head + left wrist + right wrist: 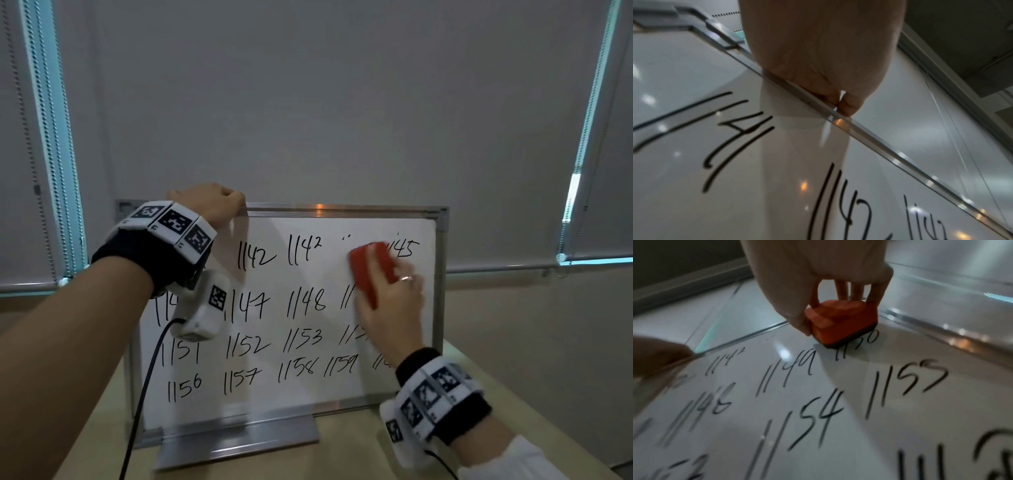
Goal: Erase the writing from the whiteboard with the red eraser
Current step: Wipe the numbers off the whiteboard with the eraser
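Pressing the eraser (pixel 371 270) flat to the whiteboard (pixel 308 394) near its upper right, the right hand (pixel 390 308) grips it, thumb on one side and fingers curled over the other. The left hand (pixel 209 204) curls over the top frame, steadying the board on the table (pixel 462 377). Most numbers remain. Too hard a push could tip or slide the freestanding board if that hold slackens; a tilted eraser would likely leave streaks, and the forearm may smear lower rows.
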Demonstrator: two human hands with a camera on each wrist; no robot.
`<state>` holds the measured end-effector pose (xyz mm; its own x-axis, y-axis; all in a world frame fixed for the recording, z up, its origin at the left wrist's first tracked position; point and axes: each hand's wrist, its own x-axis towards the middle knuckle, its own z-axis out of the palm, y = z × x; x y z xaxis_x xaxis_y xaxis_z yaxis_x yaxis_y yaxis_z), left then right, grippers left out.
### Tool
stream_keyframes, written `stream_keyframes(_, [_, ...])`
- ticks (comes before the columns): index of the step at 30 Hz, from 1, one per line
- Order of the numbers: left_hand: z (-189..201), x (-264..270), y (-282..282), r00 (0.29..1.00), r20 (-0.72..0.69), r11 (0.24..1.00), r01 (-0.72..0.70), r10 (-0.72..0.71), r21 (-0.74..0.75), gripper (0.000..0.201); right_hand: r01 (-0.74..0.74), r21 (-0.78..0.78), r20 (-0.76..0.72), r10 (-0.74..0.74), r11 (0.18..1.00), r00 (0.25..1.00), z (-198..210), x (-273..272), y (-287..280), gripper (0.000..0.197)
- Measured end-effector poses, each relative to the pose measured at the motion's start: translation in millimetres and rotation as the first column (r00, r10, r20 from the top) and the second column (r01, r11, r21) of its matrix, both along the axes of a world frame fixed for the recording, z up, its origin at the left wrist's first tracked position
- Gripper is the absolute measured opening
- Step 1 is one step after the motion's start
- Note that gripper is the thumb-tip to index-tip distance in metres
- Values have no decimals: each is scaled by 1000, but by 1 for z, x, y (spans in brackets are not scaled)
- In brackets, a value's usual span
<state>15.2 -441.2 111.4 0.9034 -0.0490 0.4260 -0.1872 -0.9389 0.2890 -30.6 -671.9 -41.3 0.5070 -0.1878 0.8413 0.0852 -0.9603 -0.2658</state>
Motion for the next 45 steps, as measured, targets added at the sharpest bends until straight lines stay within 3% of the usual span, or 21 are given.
stream_keyframes(2, [-1,0,0,1000,1,1000,0,0,-4,39,-107,-277,-42,99,955,994,-17,-3,12,60])
stream_keyframes(4, [-1,-1,0,1000,11,1000,3,-3,-10,36,-101,-401,-63,82,910,995,-14,-1,3,57])
stream_keyframes(7, [0,-4,-1,1000,18,1000,3,-2,-10,31,8,-140,38,-2,990,999,15,3,-14,63])
stream_keyframes(10, [0,-5,-2,1000,26,1000,-9,10,-11,30,66,158,-21,-63,985,998,26,9,-7,68])
stream_keyframes(11, [-1,-5,-3,999,31,1000,-8,8,-14,30,43,128,-2,-43,991,999,25,7,6,68])
stream_keyframes(14, [-3,-6,-4,999,38,999,-3,4,-35,39,-100,-249,-22,98,963,995,3,4,33,71])
stream_keyframes(16, [-4,-6,-4,999,45,999,-6,7,-34,44,-75,-340,-21,72,938,997,5,7,21,72])
stream_keyframes(19, [-3,-6,-3,999,43,1000,1,0,-30,41,5,12,36,-5,1000,999,27,11,-3,71])
stream_keyframes(21, [-2,-6,-3,999,41,1000,2,-1,-31,39,50,187,17,-54,981,998,29,15,-5,72])
stream_keyframes(23, [-2,-6,-3,999,50,999,7,-5,-32,39,21,128,6,-22,992,1000,22,11,11,74])
stream_keyframes(25, [-3,-5,-2,998,58,1000,9,-7,-25,40,-80,-108,13,82,991,997,6,5,20,76])
stream_keyframes(27, [-3,-5,-2,998,55,1000,6,-5,-15,39,-69,-237,-3,70,969,998,0,4,2,74])
stream_keyframes(28, [-3,-5,-2,998,56,1000,4,-4,-9,38,-39,-187,5,40,982,999,6,4,-12,71])
stream_keyframes(30, [-2,-5,-1,999,53,1000,1,-1,-2,32,49,94,20,-51,994,999,20,4,-39,70])
stream_keyframes(32, [-2,-4,-1,999,44,1000,-5,5,1,31,86,317,1,-91,944,996,25,5,-53,73])
stream_keyframes(34, [-2,-2,-2,999,48,1000,-12,12,4,37,76,311,10,-83,947,996,18,3,-41,73])
stream_keyframes(36, [-2,0,-1,998,54,1000,-22,22,5,40,-1,111,17,-1,994,1000,-2,0,-18,76])
stream_keyframes(39, [-3,2,0,998,53,1000,-21,20,5,40,-56,-126,-53,50,990,997,-22,-2,-21,79])
stream_keyframes(40, [-3,3,0,998,55,1000,-18,18,4,40,-45,-113,-40,41,993,998,-16,-1,-32,77])
stream_keyframes(42, [-3,4,1,998,54,1000,-21,20,9,38,9,104,21,-12,995,1000,4,1,-47,73])
stream_keyframes(45, [-3,4,1,998,53,999,-31,30,19,37,33,389,12,-41,920,999,19,4,-48,74])
